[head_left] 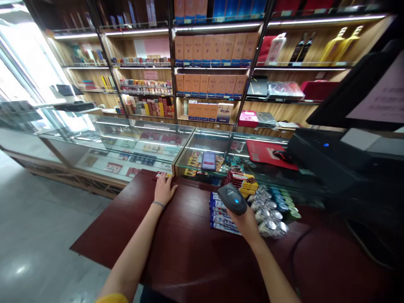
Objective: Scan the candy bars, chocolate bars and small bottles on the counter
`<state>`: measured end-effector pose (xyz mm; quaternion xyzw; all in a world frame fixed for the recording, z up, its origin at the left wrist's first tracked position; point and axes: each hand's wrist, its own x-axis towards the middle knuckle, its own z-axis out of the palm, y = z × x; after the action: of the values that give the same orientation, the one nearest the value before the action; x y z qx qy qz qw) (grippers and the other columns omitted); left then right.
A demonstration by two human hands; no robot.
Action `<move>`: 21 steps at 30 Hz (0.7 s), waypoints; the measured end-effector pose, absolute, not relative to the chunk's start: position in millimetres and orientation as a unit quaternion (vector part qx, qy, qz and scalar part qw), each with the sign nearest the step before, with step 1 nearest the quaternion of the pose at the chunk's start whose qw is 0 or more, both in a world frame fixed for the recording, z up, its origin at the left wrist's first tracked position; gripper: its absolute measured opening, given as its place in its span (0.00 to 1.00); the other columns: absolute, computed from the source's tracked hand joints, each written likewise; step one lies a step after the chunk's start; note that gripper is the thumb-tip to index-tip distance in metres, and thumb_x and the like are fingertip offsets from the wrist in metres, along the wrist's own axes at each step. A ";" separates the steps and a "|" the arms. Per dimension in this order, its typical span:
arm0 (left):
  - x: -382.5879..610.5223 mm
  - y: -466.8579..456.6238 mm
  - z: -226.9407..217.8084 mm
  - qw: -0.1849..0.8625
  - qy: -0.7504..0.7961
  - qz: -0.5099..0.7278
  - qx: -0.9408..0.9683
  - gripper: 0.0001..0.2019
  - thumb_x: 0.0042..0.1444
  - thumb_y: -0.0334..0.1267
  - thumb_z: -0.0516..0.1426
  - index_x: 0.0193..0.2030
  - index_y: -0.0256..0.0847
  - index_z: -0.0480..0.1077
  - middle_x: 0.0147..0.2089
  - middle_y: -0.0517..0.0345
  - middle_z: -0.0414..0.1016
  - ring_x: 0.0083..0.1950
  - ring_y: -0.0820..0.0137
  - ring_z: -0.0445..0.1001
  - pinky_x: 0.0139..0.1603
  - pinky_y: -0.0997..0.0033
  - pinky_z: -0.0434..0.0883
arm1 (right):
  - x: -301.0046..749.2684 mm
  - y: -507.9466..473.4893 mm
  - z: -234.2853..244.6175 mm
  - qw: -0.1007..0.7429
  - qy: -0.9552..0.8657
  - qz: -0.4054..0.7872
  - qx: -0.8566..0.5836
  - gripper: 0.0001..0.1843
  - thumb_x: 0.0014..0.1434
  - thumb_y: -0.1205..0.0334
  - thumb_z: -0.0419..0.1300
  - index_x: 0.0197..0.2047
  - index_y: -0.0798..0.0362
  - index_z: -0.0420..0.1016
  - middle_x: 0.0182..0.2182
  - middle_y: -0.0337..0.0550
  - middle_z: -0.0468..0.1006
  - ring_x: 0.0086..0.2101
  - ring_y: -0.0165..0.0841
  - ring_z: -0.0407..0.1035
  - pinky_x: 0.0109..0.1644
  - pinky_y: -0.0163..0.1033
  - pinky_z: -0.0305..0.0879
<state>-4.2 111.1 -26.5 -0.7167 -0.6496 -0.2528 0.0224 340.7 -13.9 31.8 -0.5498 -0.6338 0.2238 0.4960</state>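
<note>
Dark red wooden counter (189, 263) fills the lower middle of the frame. On it, the right hand (245, 223) grips a black handheld barcode scanner (232, 198), long axis slanting toward upper left, above loose blue-and-white packets (224, 215). The left hand (164, 190) lies flat, fingers slightly spread, touching a small red packet (160, 175). Silver foil-wrapped tins (267, 212) lie piled at right. Glass display cases (126, 147) and stocked wooden shelves (208, 50) stand beyond.
</note>
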 end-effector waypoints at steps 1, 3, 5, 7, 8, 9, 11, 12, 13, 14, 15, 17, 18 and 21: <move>-4.7 113.7 -29.6 0.019 -0.658 -0.245 -0.712 0.29 0.60 0.47 0.57 0.66 0.38 0.64 0.73 0.34 0.54 0.74 0.44 0.49 0.71 0.41 0.51 | 340.9 -11.1 29.0 0.489 -0.646 0.218 -0.544 0.21 0.53 0.54 0.63 0.48 0.55 0.77 0.41 0.52 0.85 0.42 0.46 0.79 0.46 0.47 0.75; -5.4 118.7 -35.4 0.015 -0.673 -0.234 -0.702 0.31 0.60 0.49 0.57 0.68 0.37 0.63 0.74 0.33 0.51 0.75 0.42 0.46 0.71 0.39 0.50 | 341.3 -6.3 27.6 0.465 -0.671 0.216 -0.536 0.20 0.54 0.56 0.64 0.49 0.56 0.77 0.42 0.53 0.85 0.42 0.46 0.79 0.45 0.46 0.75; -6.3 122.6 -40.9 0.013 -0.684 -0.229 -0.693 0.33 0.61 0.51 0.56 0.69 0.38 0.61 0.75 0.34 0.50 0.76 0.41 0.45 0.71 0.39 0.49 | 341.1 -3.0 30.4 0.448 -0.683 0.214 -0.536 0.20 0.53 0.57 0.64 0.48 0.55 0.77 0.41 0.53 0.85 0.40 0.45 0.79 0.44 0.45 0.75; -7.6 125.3 -45.9 0.005 -0.689 -0.226 -0.688 0.33 0.62 0.52 0.55 0.70 0.38 0.61 0.74 0.34 0.51 0.75 0.42 0.46 0.71 0.40 0.50 | 340.2 -0.8 34.7 0.437 -0.692 0.213 -0.534 0.18 0.53 0.57 0.64 0.47 0.55 0.77 0.40 0.52 0.85 0.41 0.45 0.79 0.45 0.44 0.75; -8.1 126.3 -47.9 0.000 -0.691 -0.225 -0.687 0.33 0.62 0.52 0.55 0.70 0.37 0.61 0.74 0.33 0.51 0.75 0.42 0.47 0.71 0.41 0.50 | 339.6 0.0 36.5 0.434 -0.695 0.213 -0.532 0.17 0.53 0.57 0.64 0.45 0.54 0.78 0.40 0.52 0.85 0.41 0.45 0.79 0.46 0.45 0.75; -8.5 126.9 -49.4 -0.006 -0.691 -0.224 -0.688 0.33 0.62 0.52 0.54 0.69 0.36 0.62 0.73 0.33 0.53 0.75 0.42 0.48 0.71 0.42 0.51 | 339.0 0.6 37.9 0.433 -0.697 0.213 -0.530 0.16 0.53 0.57 0.64 0.45 0.53 0.78 0.40 0.51 0.85 0.42 0.45 0.79 0.47 0.45 0.74; -8.9 127.7 -50.4 -0.012 -0.691 -0.219 -0.689 0.32 0.62 0.52 0.54 0.68 0.35 0.63 0.72 0.32 0.55 0.74 0.42 0.50 0.71 0.44 0.52 | 338.1 1.5 39.3 0.437 -0.697 0.213 -0.527 0.15 0.53 0.57 0.64 0.44 0.53 0.78 0.40 0.51 0.85 0.41 0.44 0.79 0.48 0.45 0.74; -9.0 128.0 -49.9 -0.011 -0.693 -0.216 -0.688 0.31 0.62 0.51 0.54 0.67 0.36 0.64 0.71 0.33 0.57 0.74 0.43 0.51 0.70 0.44 0.53 | 338.0 1.8 39.4 0.439 -0.697 0.213 -0.524 0.15 0.53 0.57 0.64 0.44 0.53 0.79 0.40 0.51 0.85 0.41 0.44 0.79 0.47 0.44 0.75; -9.2 128.3 -48.6 -0.007 -0.696 -0.212 -0.686 0.29 0.63 0.51 0.54 0.66 0.37 0.66 0.70 0.34 0.58 0.73 0.44 0.53 0.70 0.45 0.54 | 338.1 2.0 39.3 0.441 -0.698 0.214 -0.521 0.15 0.53 0.58 0.64 0.44 0.52 0.79 0.41 0.51 0.85 0.41 0.44 0.79 0.47 0.44 0.75; -9.6 128.7 -46.5 -0.002 -0.700 -0.207 -0.683 0.28 0.63 0.50 0.54 0.65 0.38 0.67 0.70 0.35 0.60 0.72 0.45 0.54 0.70 0.46 0.55 | 338.4 2.1 39.0 0.443 -0.701 0.216 -0.517 0.15 0.53 0.58 0.64 0.44 0.52 0.79 0.42 0.51 0.85 0.41 0.43 0.79 0.47 0.44 0.75; -10.1 129.4 -43.8 0.002 -0.704 -0.201 -0.681 0.26 0.63 0.49 0.54 0.64 0.39 0.67 0.68 0.36 0.61 0.72 0.47 0.56 0.70 0.48 0.56 | 338.8 2.1 38.6 0.443 -0.702 0.217 -0.513 0.14 0.54 0.58 0.64 0.44 0.52 0.79 0.42 0.51 0.85 0.41 0.44 0.79 0.47 0.44 0.75; -11.3 131.4 -36.9 0.000 -0.709 -0.189 -0.680 0.22 0.64 0.46 0.54 0.62 0.41 0.69 0.65 0.37 0.65 0.69 0.50 0.61 0.68 0.51 0.60 | 339.9 1.6 38.0 0.442 -0.704 0.221 -0.510 0.16 0.54 0.58 0.64 0.46 0.52 0.78 0.43 0.51 0.85 0.41 0.44 0.79 0.46 0.45 0.75; -11.7 132.7 -32.9 -0.005 -0.708 -0.181 -0.683 0.20 0.64 0.44 0.54 0.60 0.41 0.70 0.62 0.37 0.67 0.66 0.51 0.64 0.66 0.52 0.62 | 340.5 1.3 37.8 0.442 -0.703 0.222 -0.511 0.17 0.54 0.58 0.63 0.47 0.53 0.78 0.42 0.51 0.85 0.41 0.44 0.79 0.46 0.46 0.75; -9.4 136.7 -21.0 -0.022 -0.699 -0.144 -0.700 0.15 0.65 0.41 0.53 0.54 0.38 0.71 0.54 0.34 0.71 0.59 0.49 0.70 0.57 0.50 0.69 | 341.8 -0.2 37.4 0.443 -0.699 0.224 -0.515 0.21 0.55 0.58 0.63 0.51 0.54 0.77 0.41 0.51 0.85 0.40 0.44 0.80 0.46 0.47 0.75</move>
<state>-9.4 136.7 -21.0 -0.7004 -0.6987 -0.1441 -0.0224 341.8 -0.2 37.4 -0.5148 -0.6991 0.2238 0.4429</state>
